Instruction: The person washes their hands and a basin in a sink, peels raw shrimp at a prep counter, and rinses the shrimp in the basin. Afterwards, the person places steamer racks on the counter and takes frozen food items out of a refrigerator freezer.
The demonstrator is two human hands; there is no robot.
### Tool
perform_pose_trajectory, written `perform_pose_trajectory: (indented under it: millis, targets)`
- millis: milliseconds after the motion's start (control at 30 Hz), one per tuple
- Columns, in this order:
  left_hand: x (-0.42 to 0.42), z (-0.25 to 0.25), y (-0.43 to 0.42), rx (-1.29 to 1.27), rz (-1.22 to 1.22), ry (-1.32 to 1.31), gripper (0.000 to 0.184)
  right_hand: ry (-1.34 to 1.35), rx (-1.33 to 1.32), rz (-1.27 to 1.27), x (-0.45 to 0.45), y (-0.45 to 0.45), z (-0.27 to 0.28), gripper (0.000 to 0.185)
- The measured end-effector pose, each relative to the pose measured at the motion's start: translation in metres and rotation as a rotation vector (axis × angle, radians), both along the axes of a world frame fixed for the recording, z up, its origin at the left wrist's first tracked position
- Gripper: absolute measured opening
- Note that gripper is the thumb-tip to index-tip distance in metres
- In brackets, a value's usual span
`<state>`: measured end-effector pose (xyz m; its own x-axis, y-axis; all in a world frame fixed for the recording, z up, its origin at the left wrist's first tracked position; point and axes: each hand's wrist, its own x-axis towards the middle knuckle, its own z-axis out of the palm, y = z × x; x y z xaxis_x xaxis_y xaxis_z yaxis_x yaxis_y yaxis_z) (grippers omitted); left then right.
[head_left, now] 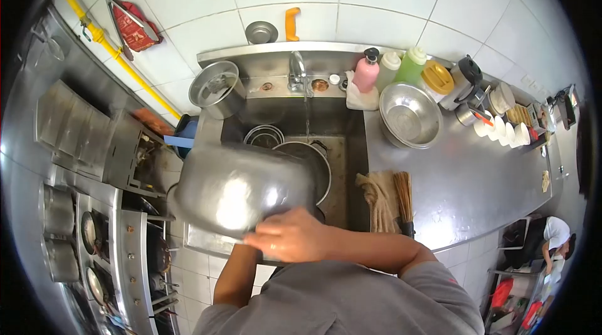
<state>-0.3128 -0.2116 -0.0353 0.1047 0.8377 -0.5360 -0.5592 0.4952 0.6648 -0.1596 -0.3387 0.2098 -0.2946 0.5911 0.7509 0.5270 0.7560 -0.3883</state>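
A large metal basin (235, 191) is tilted over the left part of the sink (356, 178), its outside facing up and somewhat blurred. My right hand (291, 234) is closed at the basin's near edge, fingers curled over the rim. My left forearm reaches up under the basin, and the left hand is hidden behind it and the right hand. Beneath the basin, a large pot (325, 165) and some round metal containers (263, 134) sit in the sink. Water runs from the faucet (298, 71) toward the pot.
A tall metal pot (218, 90) stands at the sink's back left corner. To the right are a metal bowl (411, 115), a pink pump bottle (365, 73), a cloth (380, 200) and a stick brush (404, 200). Stoves (125, 253) stand left. Another person (555, 238) is far right.
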Motion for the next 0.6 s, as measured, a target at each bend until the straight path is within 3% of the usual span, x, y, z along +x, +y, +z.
perform_pose_trajectory:
  millis: [100, 167, 200, 233, 267, 300, 333, 400, 433, 600]
  targets:
    - [0.0, 0.011, -0.001, 0.034, 0.062, -0.019, 0.03, -0.009, 0.009, 0.075, 0.0, -0.003, -0.003, 0.019]
    - [-0.003, 0.02, 0.0, 0.076, 0.119, 0.016, 0.03, -0.002, -0.043, -0.025, 0.015, 0.0, -0.001, 0.019]
    - [-0.006, 0.024, 0.0, 0.104, 0.145, 0.049, 0.03, 0.109, 0.002, -0.097, 0.024, 0.007, -0.004, 0.019]
    - [-0.012, 0.027, 0.003, 0.166, 0.169, 0.118, 0.03, 0.289, -0.17, -0.127, 0.034, 0.011, -0.011, 0.019]
    - [-0.016, 0.029, 0.007, 0.226, 0.194, 0.178, 0.031, 0.418, -0.272, -0.313, 0.043, 0.01, -0.023, 0.019]
    - [-0.026, 0.025, 0.014, 0.31, 0.195, 0.243, 0.028, 0.534, -0.555, -0.455, 0.058, 0.007, -0.019, 0.022]
    - [-0.041, 0.022, 0.021, 0.373, 0.137, 0.27, 0.024, 0.713, -0.604, -0.544, 0.071, 0.012, -0.044, 0.021]
    - [-0.067, 0.009, 0.039, 0.366, 0.013, 0.342, 0.019, 1.2, -0.57, -0.411, 0.096, 0.022, -0.094, 0.017]
    - [-0.058, 0.037, 0.033, 0.342, 0.003, 0.433, 0.016, 1.26, -0.552, -0.468, 0.104, 0.022, -0.113, 0.017]
    - [-0.056, 0.045, 0.039, 0.374, -0.123, 0.474, 0.014, 1.364, -0.638, -0.625, 0.123, 0.007, -0.19, 0.02]
